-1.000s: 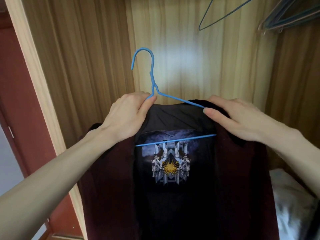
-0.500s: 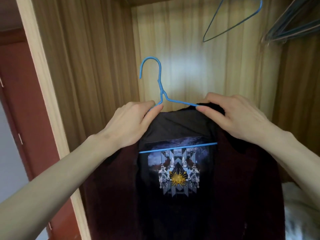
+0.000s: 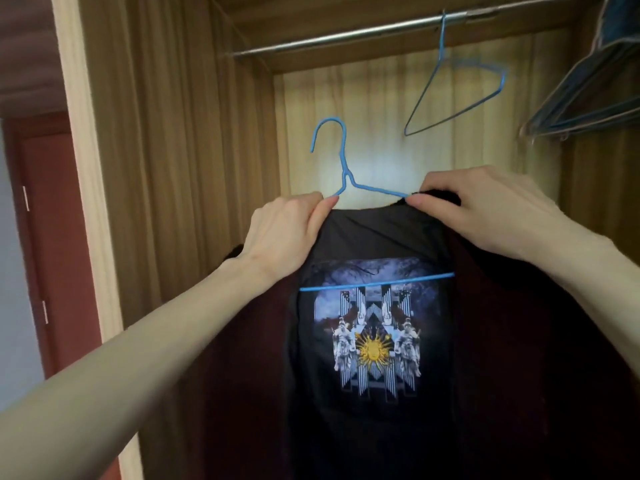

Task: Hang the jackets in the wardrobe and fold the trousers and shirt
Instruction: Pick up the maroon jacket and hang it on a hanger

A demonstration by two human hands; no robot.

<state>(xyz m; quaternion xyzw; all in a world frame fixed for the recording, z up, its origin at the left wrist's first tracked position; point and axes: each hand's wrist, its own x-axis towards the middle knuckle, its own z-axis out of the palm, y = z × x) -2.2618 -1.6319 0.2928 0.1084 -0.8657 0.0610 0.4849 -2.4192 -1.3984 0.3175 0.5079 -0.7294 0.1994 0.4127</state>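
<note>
Dark maroon jacket with black printed lining (image 3: 519, 341) sits on a thin blue wire hanger (image 3: 343, 161), held up in front of the open wooden wardrobe (image 3: 180, 133). Hook is free, well below the silver metal rail (image 3: 346, 36), not yet hung.

Left hand (image 3: 284, 230): fingers curled over the jacket's left shoulder, thumb tip pinching at the hanger's left arm. Right hand (image 3: 485, 209): fingers curled over the collar, fingertips pinching cloth where the hanger's right arm goes under it. Both grips closed on jacket and hanger together.

Hanger's lower bar crosses the lining just above the print.

Versus the earlier frames: the view has tilted upward, so the rail now shows at the top; a second ago only the lower part of the empty blue wire hanger (image 3: 457, 91) was in view. Its hook now shows over the rail. The white bundle at lower right has dropped out of view. Grips unchanged.

Bundle of spare hangers (image 3: 588, 98) at upper right.
</note>
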